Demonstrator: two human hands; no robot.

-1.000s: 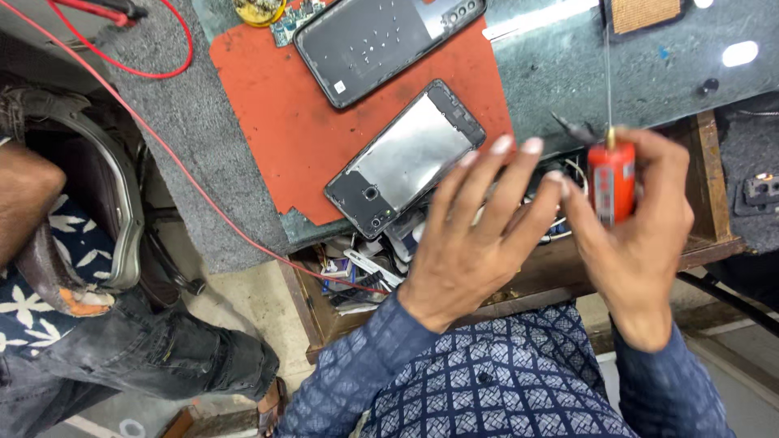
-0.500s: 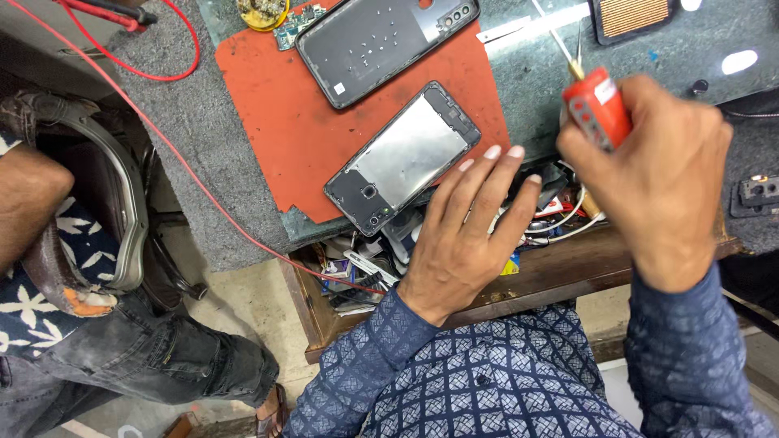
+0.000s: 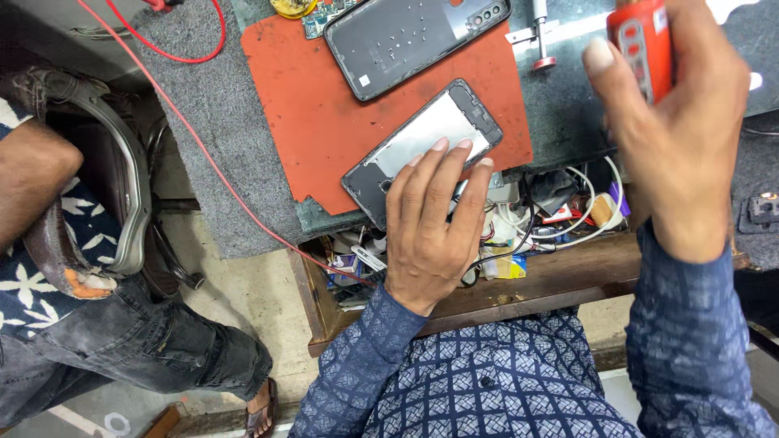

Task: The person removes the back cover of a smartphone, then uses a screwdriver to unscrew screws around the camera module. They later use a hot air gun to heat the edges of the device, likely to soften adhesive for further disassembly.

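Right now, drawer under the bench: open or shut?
Open. The wooden drawer is pulled out, its cables and small parts exposed beneath the left hand.

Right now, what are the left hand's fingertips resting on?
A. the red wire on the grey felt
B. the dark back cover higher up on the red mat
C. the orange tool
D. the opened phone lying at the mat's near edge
D: the left hand lays its fingertips on the opened phone at the red mat's near edge, while the right hand holds the orange tool raised apart from it.
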